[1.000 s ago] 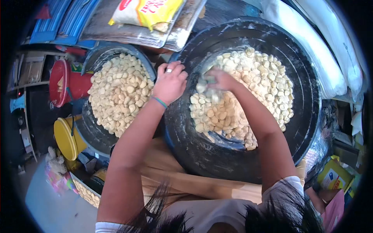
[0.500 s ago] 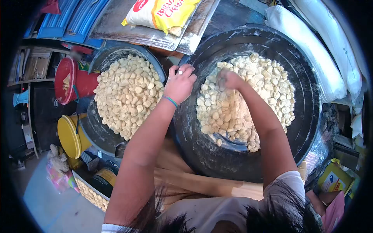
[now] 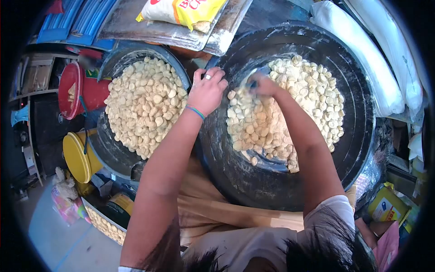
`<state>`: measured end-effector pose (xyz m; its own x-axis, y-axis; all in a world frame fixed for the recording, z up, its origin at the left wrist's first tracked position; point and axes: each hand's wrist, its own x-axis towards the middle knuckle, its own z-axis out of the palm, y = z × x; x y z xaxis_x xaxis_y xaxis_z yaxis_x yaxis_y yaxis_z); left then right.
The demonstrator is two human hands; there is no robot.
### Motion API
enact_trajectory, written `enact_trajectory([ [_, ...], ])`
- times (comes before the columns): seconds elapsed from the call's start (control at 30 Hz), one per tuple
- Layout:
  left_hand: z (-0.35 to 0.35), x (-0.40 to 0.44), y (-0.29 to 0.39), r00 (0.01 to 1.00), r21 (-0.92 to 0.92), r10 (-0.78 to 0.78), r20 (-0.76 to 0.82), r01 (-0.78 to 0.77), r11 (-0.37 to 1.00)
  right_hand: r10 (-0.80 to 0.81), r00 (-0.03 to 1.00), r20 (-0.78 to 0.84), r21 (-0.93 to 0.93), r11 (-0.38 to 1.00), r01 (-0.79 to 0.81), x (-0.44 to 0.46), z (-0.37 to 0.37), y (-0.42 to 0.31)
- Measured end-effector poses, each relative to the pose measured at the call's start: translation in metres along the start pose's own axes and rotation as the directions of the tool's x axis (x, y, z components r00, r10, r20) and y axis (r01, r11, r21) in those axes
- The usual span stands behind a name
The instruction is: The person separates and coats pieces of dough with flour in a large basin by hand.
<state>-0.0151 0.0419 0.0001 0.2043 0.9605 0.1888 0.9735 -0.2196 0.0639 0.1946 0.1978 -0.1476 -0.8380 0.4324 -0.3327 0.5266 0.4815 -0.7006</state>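
Small, pale, rounded dough pieces (image 3: 312, 97), dusted with flour, lie heaped in a wide black tub (image 3: 253, 188). My left hand (image 3: 207, 93), with a ring and wristband, curls its fingers over the left rim of this tub. At the upper left of the heap is my right hand (image 3: 263, 86), among the dough pieces; motion blurs its fingers, so what they hold cannot be made out. Bare, floury tub bottom shows beside it. To the left, a smaller dark tub (image 3: 113, 152) holds another heap of similar dough pieces (image 3: 147, 102).
A yellow and white bread crumbs bag (image 3: 181, 11) rests on stacked floury trays (image 3: 136, 31) behind the tubs. Red (image 3: 72, 90) and yellow buckets (image 3: 77, 156) stand at left. White filled sacks (image 3: 358, 59) lie at right. Part of another person (image 3: 367, 233) shows lower right.
My right hand has moved slightly left and is more blurred. Dough pieces near it have shifted, uncovering tub bottom at the heap's upper left. My left hand stays at the rim.
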Motion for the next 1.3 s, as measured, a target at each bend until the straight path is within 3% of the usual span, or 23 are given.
enact_trajectory([
  [0.03,0.001,-0.002,0.001,1.0,-0.007,-0.001,0.005,0.001,1.0,0.12,0.967,-0.225,-0.037,0.991,-0.132,-0.001,0.001,0.002],
  [0.13,0.002,0.0,-0.001,1.0,-0.005,-0.003,0.007,0.003,1.0,0.408,0.885,-0.226,-0.281,0.842,-0.46,0.018,0.034,-0.022],
  [0.17,0.003,0.0,-0.002,1.0,0.001,-0.003,0.01,0.003,1.0,0.402,0.909,-0.11,-0.361,0.836,-0.414,0.023,0.041,-0.041],
  [0.23,0.005,-0.001,0.0,1.0,0.002,-0.003,0.019,0.003,1.0,0.355,0.916,0.185,-0.228,0.922,-0.312,0.019,0.046,-0.067],
  [0.3,0.003,-0.001,-0.001,1.0,0.004,0.004,0.028,-0.004,1.0,0.189,0.931,0.312,-0.024,0.981,-0.191,0.005,0.068,-0.055],
  [0.4,0.001,-0.001,0.0,0.999,0.009,0.009,0.038,-0.009,1.0,0.221,0.892,0.395,0.172,0.936,-0.308,-0.017,0.111,-0.02],
  [0.5,0.004,-0.002,0.0,1.0,0.033,0.017,0.02,-0.017,0.999,0.283,0.843,0.458,0.508,0.695,-0.509,-0.075,0.097,-0.057],
  [0.6,0.002,-0.002,0.001,0.998,0.057,0.017,0.066,-0.021,0.998,0.358,0.7,0.618,0.558,0.427,-0.711,-0.125,0.106,-0.081],
  [0.67,0.001,-0.005,0.005,0.999,0.068,0.036,0.032,-0.038,0.997,0.229,0.848,0.478,0.675,0.523,-0.521,-0.17,0.098,-0.13],
  [0.7,0.002,-0.007,0.008,0.999,0.062,0.045,0.011,-0.045,0.997,0.304,0.815,0.493,0.711,0.4,-0.579,-0.183,0.122,-0.12],
  [0.73,-0.003,-0.008,0.014,0.999,0.059,0.049,-0.02,-0.048,0.997,0.305,0.851,0.428,0.786,0.339,-0.517,-0.199,0.118,-0.129],
  [0.77,-0.006,-0.017,0.033,0.989,-0.038,-0.032,-0.144,0.027,0.999,0.311,0.881,0.357,0.851,0.281,-0.444,-0.217,0.111,-0.137],
  [0.8,-0.012,-0.031,0.058,0.984,-0.177,-0.125,-0.124,0.102,0.979,0.324,0.902,0.287,0.907,0.212,-0.364,-0.234,0.102,-0.151],
  [0.83,-0.013,-0.049,0.088,0.969,-0.376,-0.229,-0.093,0.178,0.909,0.317,0.922,0.224,0.942,0.174,-0.288,-0.249,0.082,-0.174],
  [0.87,-0.011,-0.065,0.114,0.95,-0.614,-0.291,0.112,0.297,0.732,0.339,0.93,0.144,0.959,0.186,-0.216,-0.26,0.073,-0.187],
  [0.9,-0.017,-0.081,0.145,0.864,-0.819,-0.33,0.382,0.481,0.313,0.359,0.931,0.063,0.97,0.198,-0.141,-0.269,0.067,-0.198],
  [0.93,-0.018,-0.096,0.17,0.729,-0.731,-0.177,0.661,0.571,-0.374,0.376,0.927,-0.017,0.975,0.212,-0.068,-0.276,0.062,-0.208],
  [0.97,-0.05,-0.106,0.187,0.65,-0.543,-0.017,0.76,0.621,-0.565,0.401,0.912,-0.086,0.968,0.252,-0.019,-0.281,0.059,-0.218],
  [1.0,-0.048,-0.12,0.197,0.681,-0.451,0.127,0.721,0.6,-0.66,0.421,0.894,-0.153,0.913,0.407,-0.035,-0.283,0.06,-0.22],
  [1.07,-0.052,-0.133,0.211,0.695,-0.391,0.124,0.708,0.533,-0.75,0.423,0.859,-0.288,0.727,0.68,-0.091,-0.283,0.067,-0.219],
  [1.1,-0.056,-0.138,0.212,0.733,-0.421,0.097,0.673,0.489,-0.764,0.409,0.861,-0.302,0.785,0.619,-0.019,-0.287,0.069,-0.226],
  [1.2,-0.069,-0.148,0.21,0.792,-0.476,0.012,0.611,0.379,-0.794,0.261,0.824,-0.502,0.572,0.815,0.091,-0.297,0.071,-0.256],
  [1.3,-0.079,-0.154,0.211,0.792,-0.493,-0.042,0.609,0.336,-0.802,0.307,0.784,-0.539,0.497,0.868,0.001,-0.307,0.072,-0.285],
])
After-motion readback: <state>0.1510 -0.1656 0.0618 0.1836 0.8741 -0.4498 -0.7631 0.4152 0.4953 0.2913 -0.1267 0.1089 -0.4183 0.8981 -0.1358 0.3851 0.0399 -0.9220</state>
